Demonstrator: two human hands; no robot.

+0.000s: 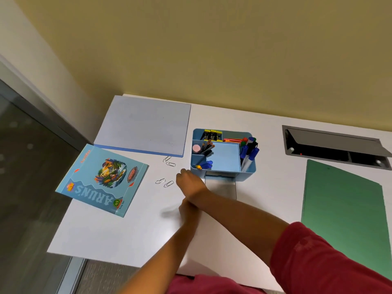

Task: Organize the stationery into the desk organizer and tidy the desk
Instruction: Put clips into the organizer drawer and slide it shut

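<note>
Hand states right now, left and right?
Left hand: cannot be told, blurred and partly under the other arm.
Right hand: cannot be told, fingers hidden, near the paper clips.

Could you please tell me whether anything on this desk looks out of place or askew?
Yes. The illustrated notebook lies askew and juts out over the left edge of the desk. Four paper clips lie loose on the desk to the left of the blue organizer, not in it.

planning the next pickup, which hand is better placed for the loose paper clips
Right, most likely. The right hand sits just beside the nearer pair of paper clips; the left hand lies further back, blurred, under the right wrist.
</note>
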